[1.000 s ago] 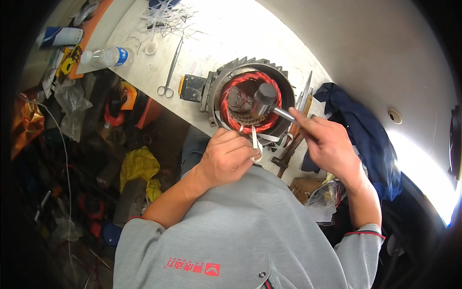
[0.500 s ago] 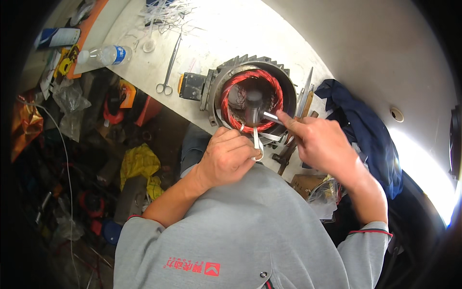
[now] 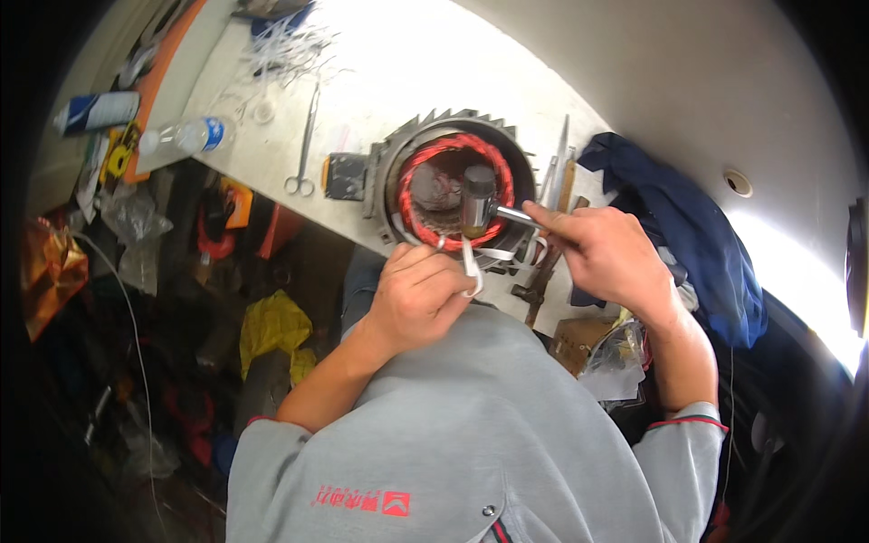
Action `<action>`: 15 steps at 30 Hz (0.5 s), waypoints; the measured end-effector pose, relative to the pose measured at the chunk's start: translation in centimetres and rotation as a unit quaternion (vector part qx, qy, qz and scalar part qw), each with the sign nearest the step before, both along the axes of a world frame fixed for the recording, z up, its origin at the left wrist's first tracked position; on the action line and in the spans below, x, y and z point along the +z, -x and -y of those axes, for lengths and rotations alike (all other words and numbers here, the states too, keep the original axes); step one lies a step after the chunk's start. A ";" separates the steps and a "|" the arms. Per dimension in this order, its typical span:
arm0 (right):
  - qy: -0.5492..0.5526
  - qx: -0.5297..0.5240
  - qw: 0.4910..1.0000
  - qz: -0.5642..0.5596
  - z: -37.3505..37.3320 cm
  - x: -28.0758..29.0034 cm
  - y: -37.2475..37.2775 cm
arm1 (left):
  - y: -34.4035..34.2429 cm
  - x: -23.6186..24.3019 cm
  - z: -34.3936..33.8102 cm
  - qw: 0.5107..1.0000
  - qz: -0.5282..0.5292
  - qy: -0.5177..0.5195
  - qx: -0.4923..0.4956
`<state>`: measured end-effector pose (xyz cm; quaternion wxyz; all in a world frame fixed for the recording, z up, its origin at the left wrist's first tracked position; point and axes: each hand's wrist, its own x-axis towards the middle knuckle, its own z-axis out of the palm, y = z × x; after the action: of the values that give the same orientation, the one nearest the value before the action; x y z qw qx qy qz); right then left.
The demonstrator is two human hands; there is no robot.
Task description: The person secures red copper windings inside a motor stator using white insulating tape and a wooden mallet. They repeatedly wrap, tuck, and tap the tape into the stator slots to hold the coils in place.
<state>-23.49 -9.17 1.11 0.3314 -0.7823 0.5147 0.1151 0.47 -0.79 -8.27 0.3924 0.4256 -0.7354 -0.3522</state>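
A finned metal motor housing (image 3: 387, 185) lies on the bench before me, its round opening toward me. Inside runs a ring of red-wrapped winding (image 3: 407, 176). My right hand (image 3: 608, 255) is closed on the metal handle of a mallet (image 3: 479, 195), forefinger stretched along it. The mallet's dark, cylindrical head is over the near part of the ring; whether it touches the winding I cannot tell. At the near rim my left hand (image 3: 416, 294) pinches a white strip (image 3: 471, 264) that comes off the winding. A loop of white tape curls beside the rim on the right.
Left of the housing lie scissors (image 3: 310, 136), a plastic bottle (image 3: 186, 138) and a tangle of white strips (image 3: 282, 50). On the right are long tools (image 3: 565, 181), another hammer (image 3: 532, 291) and a dark blue jacket (image 3: 692, 244). Clutter fills the floor at left.
The view has shifted, so the housing appears farther left. The mallet head, blurred before, is now sharper. Both hands keep their hold on the mallet and the strip.
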 end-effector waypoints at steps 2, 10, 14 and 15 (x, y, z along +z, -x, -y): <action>0.017 -0.231 0.953 0.196 -2.3 -1.5 3.0 | 0.1 -0.1 -0.1 1.000 0.008 0.004 0.000; 0.078 -0.670 0.701 0.230 -10.0 -18.8 12.9 | 0.0 1.2 0.5 0.999 0.026 -0.024 -0.003; 0.294 -0.556 0.776 0.047 -11.9 -26.0 15.6 | 0.0 1.9 1.2 0.996 0.010 -0.087 0.011; 0.345 -0.512 0.786 0.004 -12.0 -26.0 15.2 | 0.0 2.1 1.2 0.994 0.014 -0.103 0.022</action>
<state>-38.74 2.88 -24.86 0.0515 -0.4663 0.8440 -0.2600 0.44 -2.04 -6.13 0.3440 0.4842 -0.6911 -0.4117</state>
